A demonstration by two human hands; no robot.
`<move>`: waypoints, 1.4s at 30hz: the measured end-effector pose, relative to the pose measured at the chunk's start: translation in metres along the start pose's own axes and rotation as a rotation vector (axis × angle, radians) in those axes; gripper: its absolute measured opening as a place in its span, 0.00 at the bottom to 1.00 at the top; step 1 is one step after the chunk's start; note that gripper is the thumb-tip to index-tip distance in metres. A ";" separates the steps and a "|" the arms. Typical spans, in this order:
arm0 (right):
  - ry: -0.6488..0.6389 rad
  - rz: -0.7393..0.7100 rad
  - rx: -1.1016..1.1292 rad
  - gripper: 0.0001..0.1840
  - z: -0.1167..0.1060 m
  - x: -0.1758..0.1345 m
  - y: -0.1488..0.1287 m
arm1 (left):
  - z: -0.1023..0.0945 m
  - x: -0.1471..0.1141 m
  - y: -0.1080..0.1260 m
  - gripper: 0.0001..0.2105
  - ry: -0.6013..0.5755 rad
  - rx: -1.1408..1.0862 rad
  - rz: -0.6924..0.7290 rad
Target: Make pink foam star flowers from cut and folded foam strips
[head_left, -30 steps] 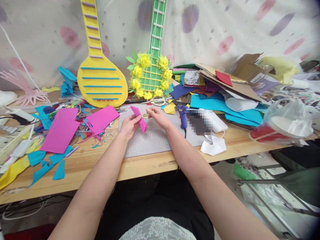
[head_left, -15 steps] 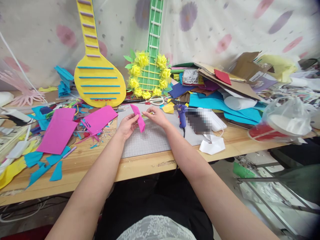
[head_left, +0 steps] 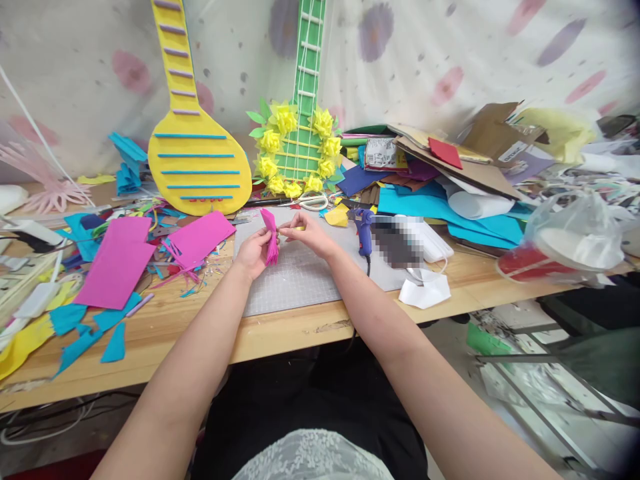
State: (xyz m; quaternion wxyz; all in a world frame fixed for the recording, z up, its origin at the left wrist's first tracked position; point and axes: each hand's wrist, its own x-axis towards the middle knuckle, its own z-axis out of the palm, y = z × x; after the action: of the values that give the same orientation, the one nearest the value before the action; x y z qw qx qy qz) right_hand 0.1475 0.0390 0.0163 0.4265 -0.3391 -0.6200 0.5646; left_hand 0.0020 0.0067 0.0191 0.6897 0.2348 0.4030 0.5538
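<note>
Centrally in the head view, the left hand (head_left: 254,253) pinches a small magenta folded piece (head_left: 272,243) between thumb and fingers, closed firmly enough to keep it on edge, its lower end fanning into several layers. This piece sits above the grey cutting mat (head_left: 295,287), near the mat's left half. At three o'clock from it, the right hand (head_left: 310,233) has its fingertips drawn together at the piece's right side, nearly closed; whether they touch it or have hold of something thin is too small to tell.

Taking the folded piece as the centre of the dial, one magenta sheet (head_left: 203,237) lies at nine o'clock, and a longer magenta sheet (head_left: 117,263) lies beyond, a touch below that line. Blue scraps (head_left: 114,343) are scattered at eight o'clock on the wooden table (head_left: 295,333). Between ten and eleven stands a yellow guitar shape (head_left: 200,163) with blue bars; near one o'clock leans a green guitar shape (head_left: 310,73), its body ringed with yellow flowers (head_left: 283,119). White scissor handles (head_left: 313,201) rest at two o'clock. A purple glue gun (head_left: 363,230) lies at three, past the right hand, and a folded white paper (head_left: 425,289) farther out between three and four.
</note>
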 end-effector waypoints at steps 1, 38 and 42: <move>0.007 -0.022 -0.017 0.22 0.000 0.000 0.000 | 0.000 0.000 0.000 0.07 0.002 -0.007 0.003; 0.039 -0.307 -0.489 0.09 0.003 0.008 0.007 | 0.002 0.000 -0.009 0.08 0.092 0.263 0.189; 0.036 -0.300 -0.493 0.10 0.003 0.009 0.009 | 0.001 0.000 -0.008 0.12 0.112 0.291 0.224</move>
State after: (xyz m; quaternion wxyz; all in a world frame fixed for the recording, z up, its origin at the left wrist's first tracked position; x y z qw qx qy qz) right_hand 0.1407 0.0468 0.0090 0.4208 -0.3468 -0.7742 0.3214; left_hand 0.0081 0.0046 0.0134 0.5591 0.3443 0.4876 0.5754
